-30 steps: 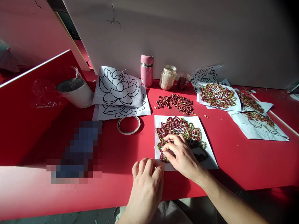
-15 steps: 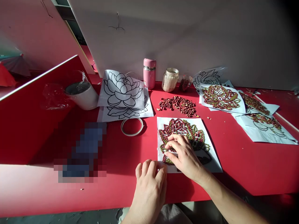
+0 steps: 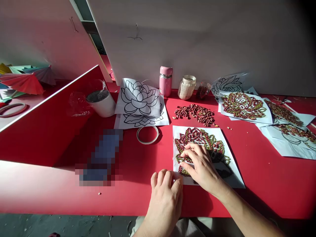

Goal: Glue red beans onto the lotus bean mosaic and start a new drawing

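Observation:
A white sheet (image 3: 233, 176) lies on the red table, bearing a lotus picture (image 3: 195, 133) filled with red beans and green beans. My right hand (image 3: 201, 164) is over the picture's left part, fingers bent and thumb apart from them. No held object shows between those fingertips, which are at or just above the beans. Curled at the sheet's lower left corner is my left hand (image 3: 165, 194). A small whitish bit shows by its thumb and forefinger; what it grips is hidden. Beyond the sheet is a pile of loose red beans (image 3: 197, 113).
Left of the sheet are a tape ring (image 3: 148, 142), lotus line drawings (image 3: 139, 98), a white cup (image 3: 106, 105) and a blurred dark object (image 3: 103, 156). A pink flask (image 3: 166, 82) and a jar (image 3: 187, 88) stand behind. Bean-covered pictures (image 3: 244, 105) lie right. A red panel (image 3: 61, 121) rises left.
The view has shifted left, so everything appears further right. Both hands keep nearly the same pose and place at the sheet.

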Demonstrator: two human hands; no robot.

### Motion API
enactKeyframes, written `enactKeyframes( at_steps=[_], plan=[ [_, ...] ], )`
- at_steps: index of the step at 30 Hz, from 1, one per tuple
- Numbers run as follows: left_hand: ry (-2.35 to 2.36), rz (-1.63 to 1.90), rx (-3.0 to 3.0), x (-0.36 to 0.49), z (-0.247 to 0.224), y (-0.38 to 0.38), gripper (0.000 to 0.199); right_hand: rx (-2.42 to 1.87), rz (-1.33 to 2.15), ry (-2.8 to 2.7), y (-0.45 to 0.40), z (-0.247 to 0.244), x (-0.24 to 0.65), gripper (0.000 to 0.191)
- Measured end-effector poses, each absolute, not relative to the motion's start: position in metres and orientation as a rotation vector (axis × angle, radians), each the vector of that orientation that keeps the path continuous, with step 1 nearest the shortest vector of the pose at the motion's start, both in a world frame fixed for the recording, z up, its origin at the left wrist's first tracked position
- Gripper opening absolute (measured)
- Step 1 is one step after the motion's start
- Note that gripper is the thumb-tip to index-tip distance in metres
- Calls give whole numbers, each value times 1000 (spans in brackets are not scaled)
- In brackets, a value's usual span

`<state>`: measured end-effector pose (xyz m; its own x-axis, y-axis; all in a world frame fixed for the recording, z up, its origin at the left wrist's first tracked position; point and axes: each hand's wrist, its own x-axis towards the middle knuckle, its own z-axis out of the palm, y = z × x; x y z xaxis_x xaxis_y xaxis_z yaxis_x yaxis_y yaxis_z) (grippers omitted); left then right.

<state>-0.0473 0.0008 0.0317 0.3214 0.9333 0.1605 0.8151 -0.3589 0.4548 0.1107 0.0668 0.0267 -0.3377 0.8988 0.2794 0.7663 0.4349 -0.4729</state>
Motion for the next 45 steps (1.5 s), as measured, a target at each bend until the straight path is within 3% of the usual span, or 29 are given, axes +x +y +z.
enactKeyframes(
  at_steps=[9,18,29,35,45],
  plan=[
    [1585,736,2251,-49,31,-4,23,-1391,348,-2191,66,27,111,9],
    [1609,637,2265,-46,31,-4,19,-1349,326,-2123,68,27,119,9],
    [1542,902,2356,-46,27,-2,21,-1387,119,-1900,93,42,187,14],
    [1537,931,2407,-46,27,-4,19,-1480,327,-1636,91,42,211,23],
    [1472,1020,2441,-46,28,-3,18,-1638,232,-1525,125,44,228,28]
  ],
)
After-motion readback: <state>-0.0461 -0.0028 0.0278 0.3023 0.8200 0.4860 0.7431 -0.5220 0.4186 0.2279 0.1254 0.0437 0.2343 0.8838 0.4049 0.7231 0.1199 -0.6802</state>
